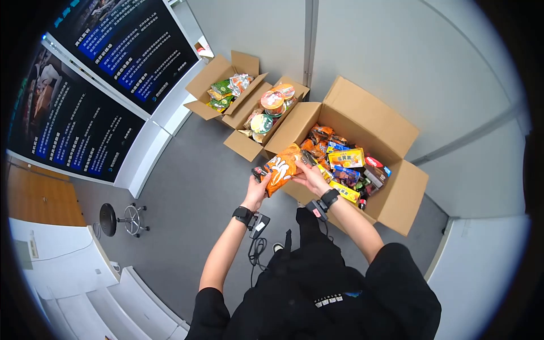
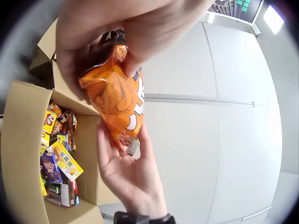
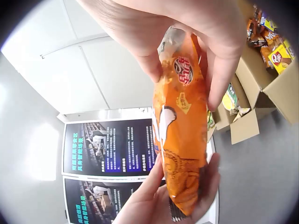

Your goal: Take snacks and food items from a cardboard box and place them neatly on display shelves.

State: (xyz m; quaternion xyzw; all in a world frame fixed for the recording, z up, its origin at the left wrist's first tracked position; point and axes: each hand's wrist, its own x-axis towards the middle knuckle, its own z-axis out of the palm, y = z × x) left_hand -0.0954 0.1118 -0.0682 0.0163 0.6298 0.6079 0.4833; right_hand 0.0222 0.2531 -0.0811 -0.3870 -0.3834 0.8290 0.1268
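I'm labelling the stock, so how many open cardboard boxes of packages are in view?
3 in the head view, in a row: a large box at right, a smaller box in the middle, another small box at left. Any behind them would be hidden.

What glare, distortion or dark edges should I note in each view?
Head view: fisheye bending, with a black rounded border; left wrist: an overexposed ceiling light at upper right, shine on the orange bag, dark corners; right wrist: a washed-out bright patch at left, dark corners.
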